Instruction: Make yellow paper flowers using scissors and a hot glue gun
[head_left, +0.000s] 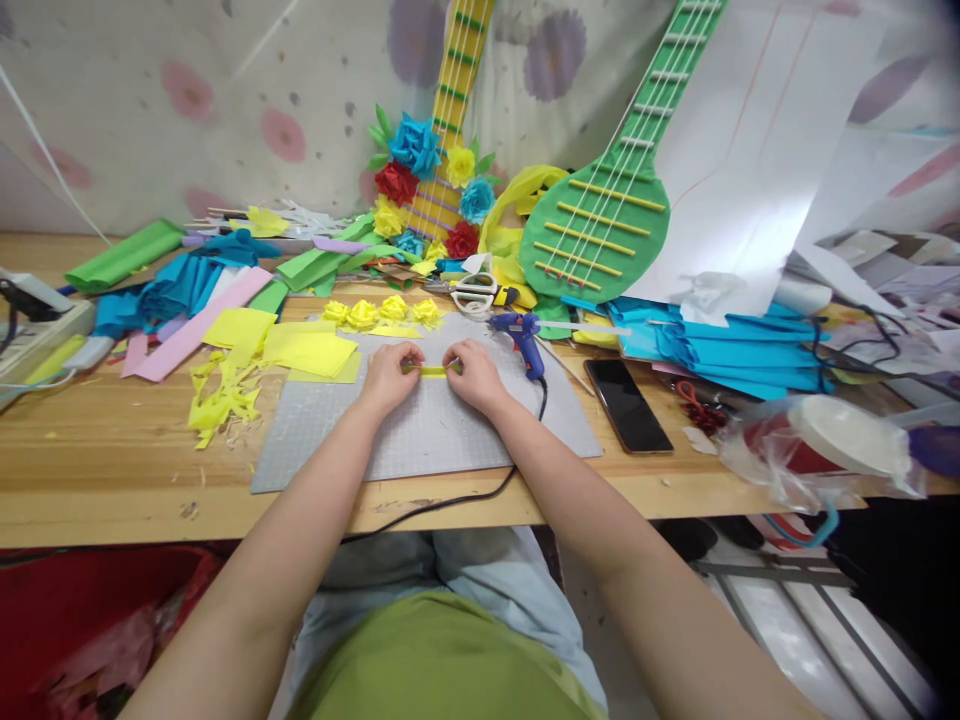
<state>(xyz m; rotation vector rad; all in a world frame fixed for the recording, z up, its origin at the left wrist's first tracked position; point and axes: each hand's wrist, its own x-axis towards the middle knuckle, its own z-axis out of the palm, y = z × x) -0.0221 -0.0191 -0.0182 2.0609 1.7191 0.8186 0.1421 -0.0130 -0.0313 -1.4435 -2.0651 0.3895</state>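
My left hand [388, 376] and my right hand [474, 374] rest on a grey cutting mat [420, 430], fingers pinched on the two ends of a narrow yellow paper strip [433, 371] held flat between them. Several small yellow paper roses [381, 311] lie in a row just beyond the mat's far edge. A stack of yellow paper sheets [307, 351] sits to the left of my left hand, with yellow paper scraps [221, 392] beside it.
A blue glue gun [523, 338] lies right of my right hand, its black cord running off the table edge. A black phone [627, 405], white-handled scissors [474, 293], blue folded paper [724, 345], green and yellow paper guitars [600, 225] and a paper flower cluster [427, 185] crowd the back.
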